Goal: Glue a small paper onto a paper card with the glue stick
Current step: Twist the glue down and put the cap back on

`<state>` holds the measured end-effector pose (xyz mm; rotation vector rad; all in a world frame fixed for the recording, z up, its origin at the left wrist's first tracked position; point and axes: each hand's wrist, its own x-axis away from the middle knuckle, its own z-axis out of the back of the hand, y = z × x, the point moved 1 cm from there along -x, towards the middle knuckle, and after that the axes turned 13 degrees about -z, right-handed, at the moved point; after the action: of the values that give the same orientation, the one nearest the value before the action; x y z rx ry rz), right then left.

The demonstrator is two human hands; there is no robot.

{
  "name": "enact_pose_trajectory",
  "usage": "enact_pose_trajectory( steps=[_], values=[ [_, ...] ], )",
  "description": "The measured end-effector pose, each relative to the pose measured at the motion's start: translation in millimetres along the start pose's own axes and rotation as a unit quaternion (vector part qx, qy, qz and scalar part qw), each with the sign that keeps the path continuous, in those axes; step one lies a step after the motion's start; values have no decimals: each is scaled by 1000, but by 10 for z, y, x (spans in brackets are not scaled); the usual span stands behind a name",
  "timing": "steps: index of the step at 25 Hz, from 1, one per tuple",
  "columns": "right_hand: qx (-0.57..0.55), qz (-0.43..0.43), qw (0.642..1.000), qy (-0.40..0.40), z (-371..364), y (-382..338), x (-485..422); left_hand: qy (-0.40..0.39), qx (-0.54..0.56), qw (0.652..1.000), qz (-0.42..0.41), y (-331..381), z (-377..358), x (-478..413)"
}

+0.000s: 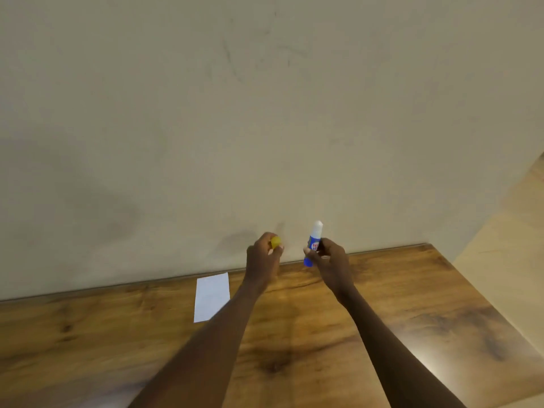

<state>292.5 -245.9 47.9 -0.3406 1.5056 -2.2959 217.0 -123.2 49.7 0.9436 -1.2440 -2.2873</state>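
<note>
My right hand (328, 259) holds a blue glue stick (313, 242) upright above the table's far edge, its white glue tip bare and extended. My left hand (263, 256) is closed around the yellow cap (276, 242), held a short way left of the stick. A white rectangular paper (212, 295) lies flat on the wooden table (412, 304) near the wall, just left of my left forearm, which covers its near right corner. I cannot tell whether this sheet is the card or the small paper; no second sheet shows.
A plain beige wall (265, 113) rises directly behind the table's far edge. The table's right edge runs diagonally at the right, with pale floor (506, 245) beyond it.
</note>
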Motion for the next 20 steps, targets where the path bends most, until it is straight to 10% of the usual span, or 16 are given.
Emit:
enact_pose_trajectory(
  steps=[7, 20],
  values=[
    [-92, 154, 984, 8, 80, -1730, 71, 91, 96, 985, -113, 1272, 1401, -761],
    [-168, 224, 956, -84, -289, -2954, 876, -10, 180, 981, -74, 2096, 2475, -363]
  ],
)
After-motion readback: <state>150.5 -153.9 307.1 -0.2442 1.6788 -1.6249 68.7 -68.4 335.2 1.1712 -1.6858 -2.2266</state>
